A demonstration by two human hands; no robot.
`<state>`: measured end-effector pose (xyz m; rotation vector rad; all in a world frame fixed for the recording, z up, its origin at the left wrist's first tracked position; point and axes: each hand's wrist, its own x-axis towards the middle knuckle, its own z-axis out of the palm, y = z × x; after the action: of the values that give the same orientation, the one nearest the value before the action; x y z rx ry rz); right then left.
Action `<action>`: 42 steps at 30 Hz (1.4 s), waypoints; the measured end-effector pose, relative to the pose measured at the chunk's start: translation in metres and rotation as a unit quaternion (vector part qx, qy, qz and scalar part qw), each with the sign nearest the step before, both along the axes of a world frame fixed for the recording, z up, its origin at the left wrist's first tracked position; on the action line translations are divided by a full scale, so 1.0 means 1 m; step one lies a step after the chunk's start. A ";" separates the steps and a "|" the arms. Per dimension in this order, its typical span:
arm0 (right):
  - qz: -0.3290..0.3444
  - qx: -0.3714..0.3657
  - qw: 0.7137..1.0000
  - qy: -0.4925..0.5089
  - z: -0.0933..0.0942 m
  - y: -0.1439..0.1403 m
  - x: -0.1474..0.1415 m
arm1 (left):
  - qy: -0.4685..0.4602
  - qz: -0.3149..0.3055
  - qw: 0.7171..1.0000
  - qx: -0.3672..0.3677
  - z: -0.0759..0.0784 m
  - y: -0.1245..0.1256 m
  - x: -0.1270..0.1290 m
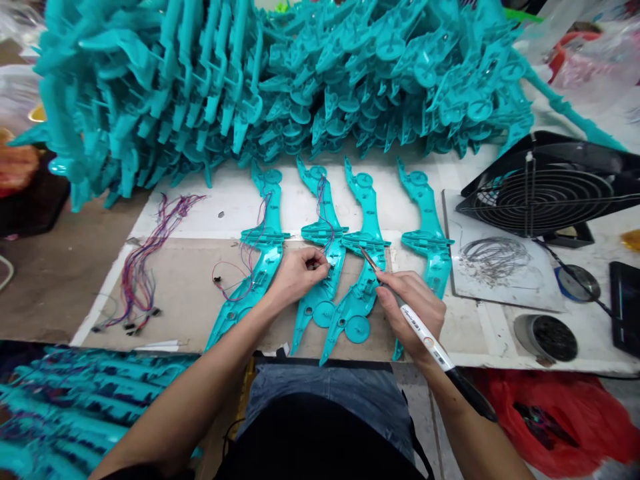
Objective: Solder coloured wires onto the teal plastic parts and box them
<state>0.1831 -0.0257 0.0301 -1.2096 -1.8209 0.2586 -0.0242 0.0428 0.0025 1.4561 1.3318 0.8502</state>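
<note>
My left hand (302,272) is closed in a pinch over the second teal plastic shell (336,265) from the left. Thin red and purple wires (326,217) run down that shell to my fingertips; their ends are hidden there. In my right hand (413,308) is a soldering iron (425,339) with a white, printed handle and black rear end. Its brownish tip points at the middle of the third teal shell (363,200). More wires trail over the leftmost shell (270,260), ending in a small black part beside it. A fourth shell (425,207) lies to the right.
A big heap of teal shells (300,73) fills the back of the table. Loose wires (143,267) lie at left. A black fan (530,193), a smudged board (505,260) and a tin (545,339) stand right. Below are a red bag (575,413) and more shells (65,413).
</note>
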 end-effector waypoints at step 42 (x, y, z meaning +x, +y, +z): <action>0.005 0.054 0.996 -0.070 -0.016 0.023 0.007 | 0.351 -0.008 0.917 0.191 0.032 -0.100 -0.089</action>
<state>0.1904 -0.0030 0.0142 -1.1679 -1.9370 0.0808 -0.1129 -0.0568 0.0350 2.2133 1.7273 0.6079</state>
